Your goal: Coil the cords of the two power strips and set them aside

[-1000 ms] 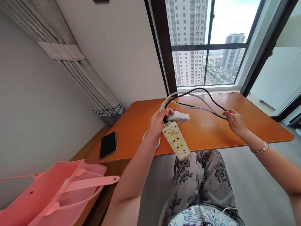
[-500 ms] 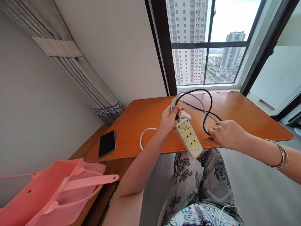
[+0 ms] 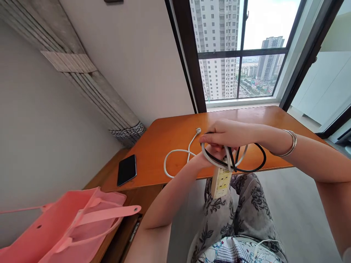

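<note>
A worn, yellowed power strip [image 3: 221, 182] hangs at the table's front edge, over my lap. My left hand [image 3: 210, 155] is closed around the cords at its top end, partly hidden under my right hand [image 3: 225, 134]. With fingers closed, my right hand grips a looped white cord [image 3: 207, 156] and a black cord [image 3: 256, 170] just above the left. Several loops of both cords hang below the hands, across the strip's upper part. To the left, a white cable [image 3: 167, 159] lies on the table, ending in a plug [image 3: 198, 130].
The brown wooden table [image 3: 164, 135] carries a black phone [image 3: 127, 170] near its left end. A pink bag [image 3: 68, 226] stands at lower left, its strap reaching toward my left arm. Beyond the table is a window [image 3: 241, 54], with a tied curtain [image 3: 101, 91] to the left.
My right hand has swung left from the table's right side to above my left hand, bringing the cord loops over. The strip now hangs more upright, and the plug has come into view.
</note>
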Demonstrator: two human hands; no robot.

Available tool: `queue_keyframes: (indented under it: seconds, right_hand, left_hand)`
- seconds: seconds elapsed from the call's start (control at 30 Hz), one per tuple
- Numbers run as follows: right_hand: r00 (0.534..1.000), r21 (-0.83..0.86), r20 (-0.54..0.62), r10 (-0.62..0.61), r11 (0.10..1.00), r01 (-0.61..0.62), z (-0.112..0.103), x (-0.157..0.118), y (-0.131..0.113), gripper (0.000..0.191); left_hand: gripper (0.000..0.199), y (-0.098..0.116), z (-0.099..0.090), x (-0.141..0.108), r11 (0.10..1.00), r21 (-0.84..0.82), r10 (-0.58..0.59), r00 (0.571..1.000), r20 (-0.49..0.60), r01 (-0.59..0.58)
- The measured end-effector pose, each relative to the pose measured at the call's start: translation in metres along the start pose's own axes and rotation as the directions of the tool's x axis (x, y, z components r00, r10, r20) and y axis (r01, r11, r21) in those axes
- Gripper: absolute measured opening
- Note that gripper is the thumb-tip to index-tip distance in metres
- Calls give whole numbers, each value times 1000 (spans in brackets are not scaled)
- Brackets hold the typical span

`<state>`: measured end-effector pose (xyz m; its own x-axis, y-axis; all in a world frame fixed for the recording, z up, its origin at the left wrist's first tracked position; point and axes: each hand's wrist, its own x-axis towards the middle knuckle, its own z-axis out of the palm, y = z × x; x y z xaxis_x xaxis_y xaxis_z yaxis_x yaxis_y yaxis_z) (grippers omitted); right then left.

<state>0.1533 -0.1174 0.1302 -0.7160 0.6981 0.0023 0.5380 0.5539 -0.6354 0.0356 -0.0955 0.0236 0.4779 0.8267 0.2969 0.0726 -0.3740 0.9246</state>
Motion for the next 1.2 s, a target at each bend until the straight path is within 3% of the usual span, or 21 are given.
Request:
queue_keyframes:
  seconds: [0.07,0.13,0.3,0.53,0.63,0.73,0.8,0.9,0.97,1.03,1.1,1.13,1.2]
  right_hand:
    - [970,155,-236,62,988,-26,5,9,12,51]
    - [910,278,-403,98,960,20,9,16,27,51]
    - [767,429,-600,229,901,67,9,21,61,53]
    - [700,653,-565,437,755,56,11,22,86,50]
    - [684,704,-544,486,708,57,15,22,88,49]
    - [677,733,-524,517,678,50,17,23,88,46]
    - [696,755,-481,533,655,20,17,23,90,45]
    - [764,772,-347,544,629,-97,17,22,98,41]
    - [773,750,-355,526,654,-100,19,20,107,31]
    - [723,646,-533,438,763,13,24,16,115,20]
    - [634,394,-738,233,911,124,29,9,123,22]
    - [608,249,-786,108,957,151,33,4,125,25]
    - [629,37,-772,-92,981,189,38,-7,130,35]
  left_hand:
    - [21,1,2,1,998,-57,-5,988,155,14]
    - [28,-1,1,2,995,-96,0,965,261,26]
    - [35,-12,-8,3,995,-102,42,962,270,-15]
    - [54,-20,-16,8,978,-202,20,947,320,48]
    - [74,-26,-20,10,970,-244,41,966,254,23]
    - [92,-26,-22,8,969,-235,1,956,295,72]
    - [79,-23,-21,5,986,-141,-40,946,322,90]
    - [41,-15,-17,1,996,15,-85,962,260,84]
    - [26,-12,-16,-1,996,38,-82,975,207,76]
    - [20,-10,-17,-1,997,13,-74,979,190,73]
    - [20,-9,-19,-1,996,-24,-78,977,198,85]
    - [20,-8,-21,-1,995,-40,-82,977,195,92]
    - [22,-7,-24,-1,993,-66,-91,982,165,103]
